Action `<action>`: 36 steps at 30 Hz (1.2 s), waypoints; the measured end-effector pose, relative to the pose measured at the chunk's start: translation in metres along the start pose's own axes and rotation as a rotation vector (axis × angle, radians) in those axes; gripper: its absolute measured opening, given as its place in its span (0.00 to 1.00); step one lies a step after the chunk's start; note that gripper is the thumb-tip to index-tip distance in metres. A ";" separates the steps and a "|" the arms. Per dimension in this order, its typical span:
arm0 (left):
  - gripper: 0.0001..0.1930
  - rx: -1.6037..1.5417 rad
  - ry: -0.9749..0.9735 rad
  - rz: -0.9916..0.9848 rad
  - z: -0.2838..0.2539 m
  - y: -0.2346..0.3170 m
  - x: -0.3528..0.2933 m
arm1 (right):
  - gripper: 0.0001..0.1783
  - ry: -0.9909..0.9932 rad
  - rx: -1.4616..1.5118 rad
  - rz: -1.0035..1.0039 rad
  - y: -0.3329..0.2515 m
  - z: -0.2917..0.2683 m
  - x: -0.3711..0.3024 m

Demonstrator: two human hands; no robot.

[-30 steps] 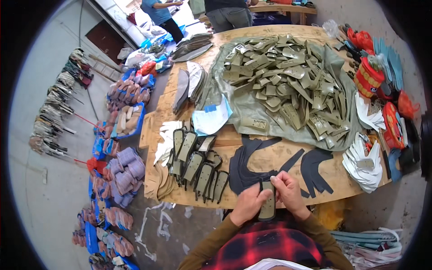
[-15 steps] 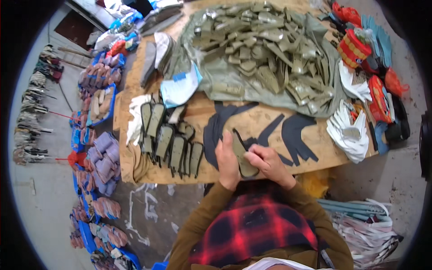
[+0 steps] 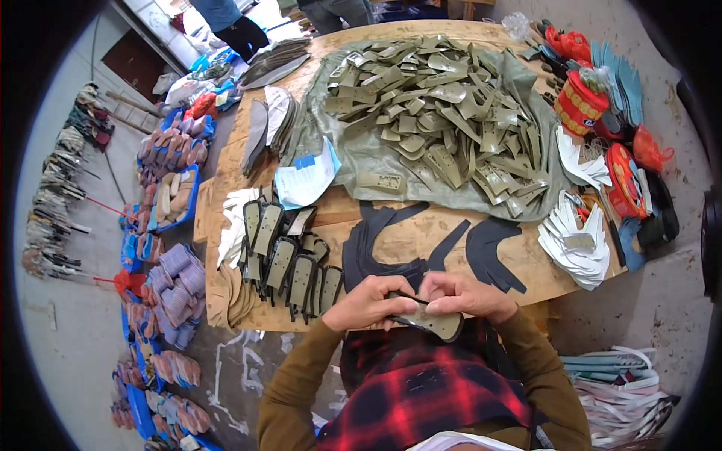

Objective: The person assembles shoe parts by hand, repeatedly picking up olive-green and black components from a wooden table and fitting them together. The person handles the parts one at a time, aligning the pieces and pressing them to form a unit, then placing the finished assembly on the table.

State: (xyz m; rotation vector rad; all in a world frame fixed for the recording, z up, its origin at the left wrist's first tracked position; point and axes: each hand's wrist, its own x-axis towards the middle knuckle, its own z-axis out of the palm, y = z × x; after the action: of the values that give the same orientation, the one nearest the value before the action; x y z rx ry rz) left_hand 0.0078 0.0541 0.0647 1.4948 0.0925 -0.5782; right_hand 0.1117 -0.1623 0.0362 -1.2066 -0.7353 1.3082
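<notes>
An olive insole board (image 3: pixel 440 325) with small holes and a black strip round its rim lies tilted between my hands, just over the table's front edge. My left hand (image 3: pixel 370 304) is closed round its left end, thumb on top. Pinched fingers of my right hand (image 3: pixel 468 295) press on the black strip at its upper edge; the fingertips partly hide it. Left of my hands stand several black-edged insole boards (image 3: pixel 304 276) in a bunch. Dark curved fabric strips (image 3: pixel 366 244) lie just beyond my left hand, and more dark cut pieces (image 3: pixel 492 252) beyond my right.
A heap of olive boards (image 3: pixel 444 113) covers a green sheet at the table's far side. White cut pieces (image 3: pixel 577 244) lie at the right edge, near a red container (image 3: pixel 580 101). Blue trays (image 3: pixel 180 207) of soles line the left floor. People (image 3: pixel 226 22) stand at the back.
The insole board has turned from upright to nearly sideways and come nearer to me. My left hand now grips its end, and my right hand has moved to its upper edge.
</notes>
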 end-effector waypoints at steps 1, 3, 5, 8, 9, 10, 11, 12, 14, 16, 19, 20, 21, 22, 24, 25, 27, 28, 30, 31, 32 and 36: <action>0.07 -0.056 0.020 -0.006 0.001 -0.004 0.000 | 0.11 0.027 0.132 0.028 0.001 0.004 0.000; 0.06 -0.173 0.063 -0.018 0.002 -0.009 -0.001 | 0.15 -0.014 0.287 0.028 0.000 0.003 0.002; 0.05 -0.212 0.122 0.029 0.003 -0.012 -0.004 | 0.14 0.014 0.425 -0.007 -0.007 0.005 0.003; 0.04 -0.187 0.208 0.052 0.005 -0.013 -0.004 | 0.10 0.046 0.269 -0.018 -0.001 0.004 0.009; 0.04 -0.220 0.248 0.076 0.007 -0.013 -0.004 | 0.10 0.054 0.228 -0.008 -0.001 0.004 0.011; 0.04 -0.252 0.286 0.100 0.008 -0.014 -0.004 | 0.09 0.117 0.313 -0.059 -0.002 0.004 0.013; 0.04 -0.284 0.323 0.124 0.008 -0.013 -0.004 | 0.09 0.181 0.398 -0.109 -0.005 0.006 0.015; 0.04 -0.318 0.364 0.138 0.010 -0.011 -0.004 | 0.08 0.257 0.491 -0.152 -0.004 0.010 0.014; 0.03 -0.275 0.418 0.142 0.013 -0.010 -0.003 | 0.08 0.271 0.212 -0.166 0.002 0.000 0.020; 0.03 -0.282 0.473 0.156 0.019 -0.014 -0.001 | 0.08 0.288 0.040 -0.169 -0.001 -0.004 0.021; 0.04 -0.397 0.546 0.265 0.023 -0.016 -0.003 | 0.09 0.222 0.480 -0.106 -0.022 0.006 0.017; 0.04 -0.348 0.537 0.254 0.023 -0.020 -0.001 | 0.09 0.239 0.425 -0.096 -0.020 0.002 0.016; 0.04 -0.272 0.508 0.256 0.024 -0.024 -0.001 | 0.10 0.246 0.372 -0.092 -0.016 -0.003 0.017; 0.04 -0.198 0.479 0.258 0.024 -0.029 0.000 | 0.10 0.251 0.318 -0.086 -0.011 -0.007 0.018; 0.05 0.068 0.286 0.191 0.009 -0.035 -0.004 | 0.10 0.220 0.082 -0.107 -0.003 -0.012 0.019; 0.08 0.260 0.111 -0.022 0.000 -0.020 -0.010 | 0.10 0.195 -0.033 -0.117 -0.001 -0.012 0.021; 0.11 0.309 -0.096 0.069 -0.001 -0.020 -0.007 | 0.10 0.124 -0.037 -0.082 -0.005 -0.006 0.022; 0.12 0.116 -0.097 0.029 0.004 -0.017 -0.009 | 0.09 0.096 0.029 -0.068 -0.009 -0.001 0.022; 0.13 -0.269 -0.102 -0.047 0.020 -0.010 -0.015 | 0.09 0.128 0.236 0.102 -0.026 0.003 0.014; 0.14 -0.244 -0.085 -0.049 0.023 -0.009 -0.014 | 0.09 0.120 0.262 0.075 -0.023 0.002 0.013; 0.14 -0.219 -0.067 -0.050 0.026 -0.009 -0.013 | 0.09 0.112 0.287 0.049 -0.018 0.002 0.013; 0.14 -0.274 0.000 -0.001 0.037 -0.021 -0.008 | 0.09 0.138 0.240 -0.030 -0.003 -0.004 0.017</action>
State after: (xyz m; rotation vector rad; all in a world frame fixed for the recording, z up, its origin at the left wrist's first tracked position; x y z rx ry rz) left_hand -0.0188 0.0224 0.0530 1.2285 0.1653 -0.5429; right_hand 0.1193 -0.1466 0.0344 -1.0753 -0.4809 1.2368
